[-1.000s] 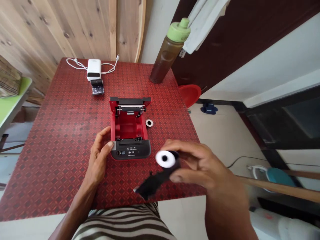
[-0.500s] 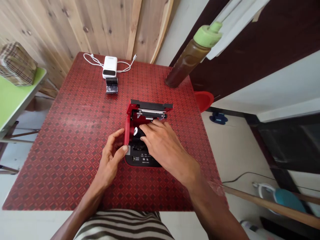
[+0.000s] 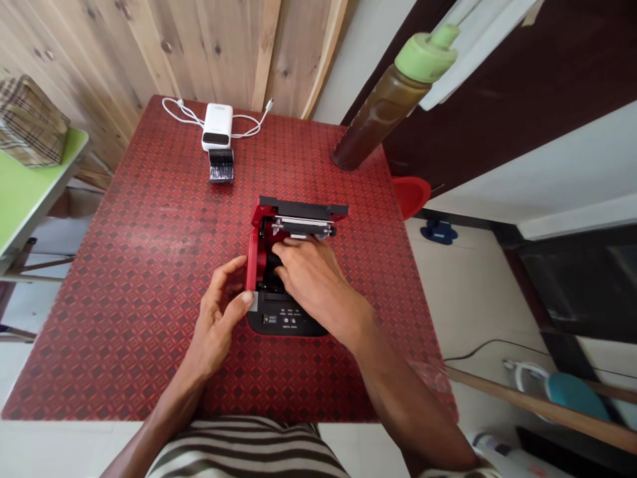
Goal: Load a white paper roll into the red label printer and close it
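Observation:
A red and black label printer [image 3: 286,326] stands on the table with its lid [image 3: 301,210] raised at the back. My left hand [image 3: 219,309] grips the printer's left wall, thumb at the front corner and fingers along the outside. Inside the open bay, my right hand [image 3: 318,282] is closed around a black roll [image 3: 273,259]; only its left end shows, since the fingers cover the rest. Dark shiny film [image 3: 273,282] lies below the roll, behind the panel with buttons.
Toward the back of the red patterned table [image 3: 149,265] lie a white power bank [image 3: 217,125] with a white cable [image 3: 249,126] and a small black film roll [image 3: 221,166]. A brown bottle [image 3: 378,109] with a green cap stands at the back right. A red stool [image 3: 412,196] is beyond the right edge.
My right hand has lowered the black roll deeper into the printer bay, and the roll's white end no longer shows. My left hand keeps its hold on the printer's side.

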`<state>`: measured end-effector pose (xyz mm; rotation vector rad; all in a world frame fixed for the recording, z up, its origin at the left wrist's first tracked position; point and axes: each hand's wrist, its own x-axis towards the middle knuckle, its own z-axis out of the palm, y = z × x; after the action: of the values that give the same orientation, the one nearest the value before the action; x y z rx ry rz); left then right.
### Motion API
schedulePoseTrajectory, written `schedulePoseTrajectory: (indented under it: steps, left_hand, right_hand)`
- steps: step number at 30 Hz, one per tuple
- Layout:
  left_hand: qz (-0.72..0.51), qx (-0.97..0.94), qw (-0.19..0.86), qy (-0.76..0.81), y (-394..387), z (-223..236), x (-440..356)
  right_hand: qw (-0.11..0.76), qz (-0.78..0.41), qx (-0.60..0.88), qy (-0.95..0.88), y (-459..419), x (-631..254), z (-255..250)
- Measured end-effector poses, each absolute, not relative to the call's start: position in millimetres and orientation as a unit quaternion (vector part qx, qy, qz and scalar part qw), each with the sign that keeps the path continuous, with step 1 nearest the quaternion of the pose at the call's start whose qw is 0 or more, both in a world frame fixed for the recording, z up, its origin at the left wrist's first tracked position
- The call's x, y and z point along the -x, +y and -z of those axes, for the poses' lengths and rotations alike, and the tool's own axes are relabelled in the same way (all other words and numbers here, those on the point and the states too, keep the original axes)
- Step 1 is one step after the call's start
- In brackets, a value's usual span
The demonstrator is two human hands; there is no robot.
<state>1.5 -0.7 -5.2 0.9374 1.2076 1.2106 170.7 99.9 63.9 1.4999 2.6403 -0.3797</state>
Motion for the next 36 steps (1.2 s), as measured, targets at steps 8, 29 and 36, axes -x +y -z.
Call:
schedulePoseTrajectory:
  steps: [8,29,36]
  left_hand:
    - [-0.517,-0.400,0.562,0.507,-1,4,-1]
    - [-0.521,-0.398,0.564,0.502,-3,13,0]
    - [-0.523,-0.397,0.566,0.499,-3,12,0]
  right_hand:
    - [-0.085,0.211,-0.458,0.859,76,-198,-74]
    - [-0.071,0.371,-0.383,0.843,89,-226,-82]
    - [-0.047,0.378,-0.336,0.862,102,-228,-87]
